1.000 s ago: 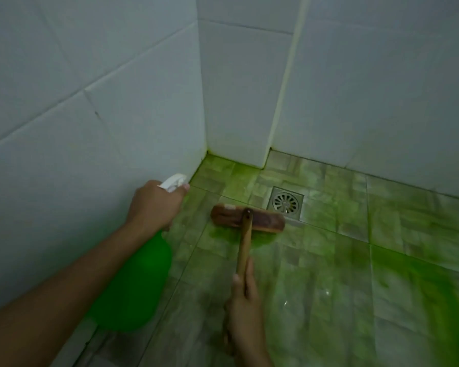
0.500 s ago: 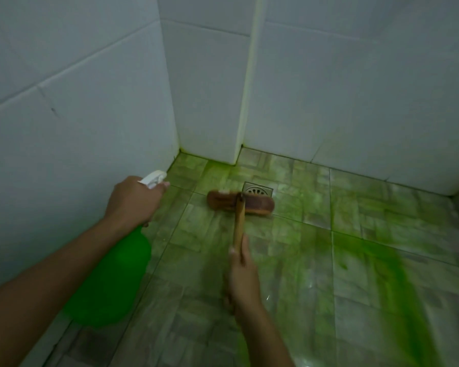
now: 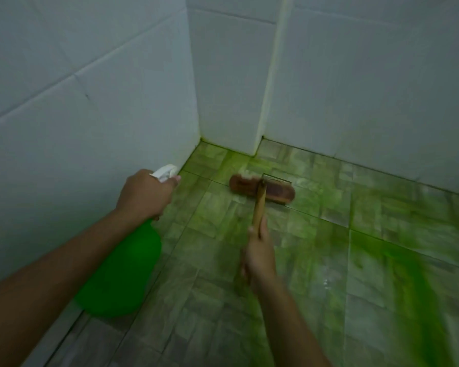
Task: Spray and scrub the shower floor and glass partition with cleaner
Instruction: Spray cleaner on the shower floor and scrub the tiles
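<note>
My left hand [image 3: 143, 194] grips the white trigger head of a green spray bottle [image 3: 122, 274], whose body hangs below my wrist near the left wall. My right hand [image 3: 259, 255] holds the wooden handle of a brown scrub brush [image 3: 263, 190]. The brush head lies across the floor drain [image 3: 278, 178] and hides most of it. The shower floor [image 3: 329, 260] is grey-green tile streaked with green cleaner, thickest at the right. No glass partition shows in this view.
White tiled walls [image 3: 90, 115] close in at the left and the back, with a boxed corner column [image 3: 231, 102] jutting out behind the brush. Floor tiles stretch away to the right.
The brush head has slid forward from in front of the drain onto it. The view has shifted, so the corner sits further left. The bottle stays in my left hand.
</note>
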